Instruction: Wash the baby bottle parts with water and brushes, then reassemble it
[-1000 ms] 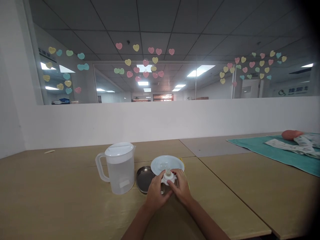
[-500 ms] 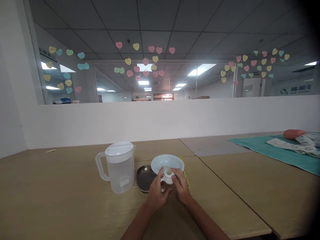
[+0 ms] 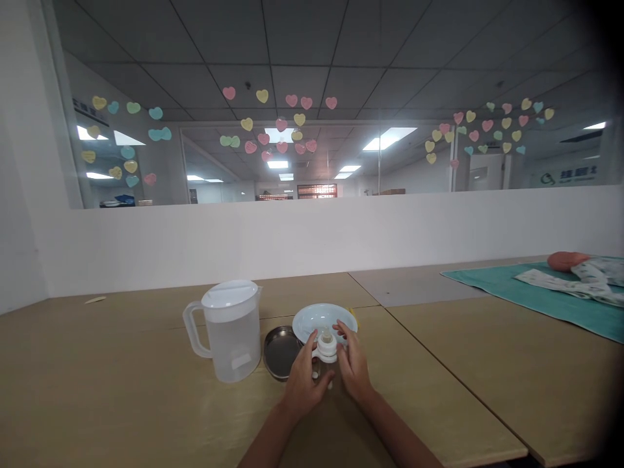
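A baby bottle (image 3: 326,346) with a clear teat, a white ring collar and side handles stands upright between my hands. My left hand (image 3: 303,380) is closed around its left side, by the handle. My right hand (image 3: 355,367) is at the right of the collar, its fingers apart and slightly raised, thumb close to the collar's edge. Whether that thumb touches it, I cannot tell. Behind the bottle is a pale blue bowl (image 3: 305,317), partly covered by my hands. Left of it sits a round dark metal dish (image 3: 280,354).
A lidded translucent pitcher (image 3: 233,338) stands left of the dish. Something yellow (image 3: 354,314) shows at the bowl's right edge. On the far right, a teal towel (image 3: 480,283) bears a patterned white cloth (image 3: 550,285) and a rounded orange-pink thing (image 3: 568,261). Behind the tables runs a white wall (image 3: 292,237).
My right hand's fingers have loosened and lifted from the bottle's collar. My left hand keeps its hold. The view has shifted slightly.
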`<state>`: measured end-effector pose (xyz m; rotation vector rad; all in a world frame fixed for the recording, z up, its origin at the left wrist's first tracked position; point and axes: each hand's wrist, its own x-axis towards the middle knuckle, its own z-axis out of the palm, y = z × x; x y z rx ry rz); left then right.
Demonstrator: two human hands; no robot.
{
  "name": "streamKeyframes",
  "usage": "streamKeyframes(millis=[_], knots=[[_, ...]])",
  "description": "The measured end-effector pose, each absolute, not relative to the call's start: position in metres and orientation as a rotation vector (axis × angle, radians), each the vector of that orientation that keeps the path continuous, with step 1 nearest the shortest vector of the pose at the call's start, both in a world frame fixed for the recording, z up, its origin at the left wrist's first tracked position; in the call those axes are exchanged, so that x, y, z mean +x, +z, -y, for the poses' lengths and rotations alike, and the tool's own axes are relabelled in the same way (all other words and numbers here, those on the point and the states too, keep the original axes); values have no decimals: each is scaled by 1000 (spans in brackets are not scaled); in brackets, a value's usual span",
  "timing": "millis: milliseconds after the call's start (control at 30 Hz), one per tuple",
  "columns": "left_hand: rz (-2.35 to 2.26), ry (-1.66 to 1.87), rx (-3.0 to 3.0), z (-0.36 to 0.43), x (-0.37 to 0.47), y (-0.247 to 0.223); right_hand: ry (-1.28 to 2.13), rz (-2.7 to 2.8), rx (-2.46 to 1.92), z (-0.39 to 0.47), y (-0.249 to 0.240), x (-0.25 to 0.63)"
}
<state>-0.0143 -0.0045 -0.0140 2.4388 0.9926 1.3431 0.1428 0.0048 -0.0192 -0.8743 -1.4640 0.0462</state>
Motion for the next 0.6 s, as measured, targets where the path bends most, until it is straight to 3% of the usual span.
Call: streamKeyframes(millis=[600], knots=[[-933, 1337, 2397, 5, -15, -15, 120, 1494, -856, -8, -17, 151]])
